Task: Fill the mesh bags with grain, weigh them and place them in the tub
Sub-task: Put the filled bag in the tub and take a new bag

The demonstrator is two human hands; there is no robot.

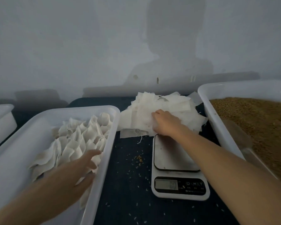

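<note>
A white tub [10, 153] at the left holds several filled white mesh bags [75, 140]. My left hand [81, 168] reaches into it with fingers straight, resting on the bags. Behind the scale lies a heap of empty flat mesh bags [161, 108]. My right hand [165, 122] is on that heap, its fingertips curled into the top sheets. A white digital scale [177, 168] stands in the middle with a bare platform. At the right a white tub [217, 120] is full of brown grain [258, 120].
Loose grains [139, 158] are scattered over the dark table top left of the scale. Another white tub [0, 120] stands at the far left. A translucent scoop [240, 137] lies in the grain tub. A grey wall runs along the back.
</note>
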